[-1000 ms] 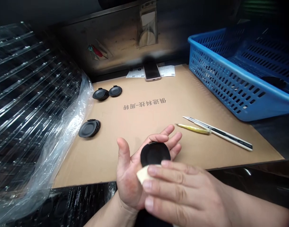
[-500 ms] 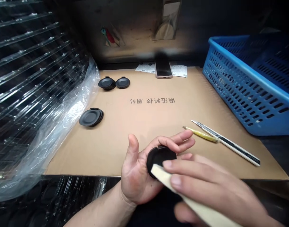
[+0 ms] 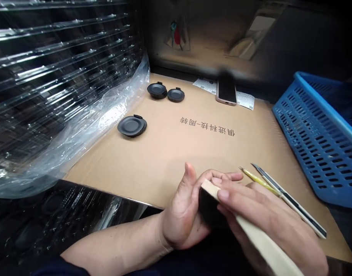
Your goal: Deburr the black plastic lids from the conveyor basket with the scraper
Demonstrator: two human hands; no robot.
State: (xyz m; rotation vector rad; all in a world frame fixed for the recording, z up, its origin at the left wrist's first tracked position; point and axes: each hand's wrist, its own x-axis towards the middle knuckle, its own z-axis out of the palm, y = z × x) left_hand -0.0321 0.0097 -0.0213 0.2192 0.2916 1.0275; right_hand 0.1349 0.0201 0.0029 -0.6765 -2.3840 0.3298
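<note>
My left hand (image 3: pixel 178 216) lies palm up with a black round lid (image 3: pixel 208 209) resting in it. Its fingers curl around the lid's far side while the thumb sticks up, away from the lid. A pale cream, flat strip (image 3: pixel 263 241) is gripped in my right hand (image 3: pixel 270 214), its near-square end against the lid's upper edge. The strip and right fingers hide part of the lid. Similar black lids stand on the cardboard: a small stack (image 3: pixel 131 126) at left, another stack (image 3: pixel 156 89) farther back, and a single-looking lid (image 3: pixel 176 94) beside it.
Right of my hands lie a yellow pointed tool (image 3: pixel 258 179) and a utility knife (image 3: pixel 296 207) on the cardboard sheet (image 3: pixel 161 161). A blue basket (image 3: pixel 316 153) stands at right. A phone (image 3: pixel 226 92) rests on paper at the back. Clear plastic film (image 3: pixel 106 111) and stacked trays (image 3: pixel 63 65) border the left.
The whole view has shifted and tilted. The strip's end has moved from the lid's face to its upper edge, and the lid is more covered. My right hand has come closer to the left.
</note>
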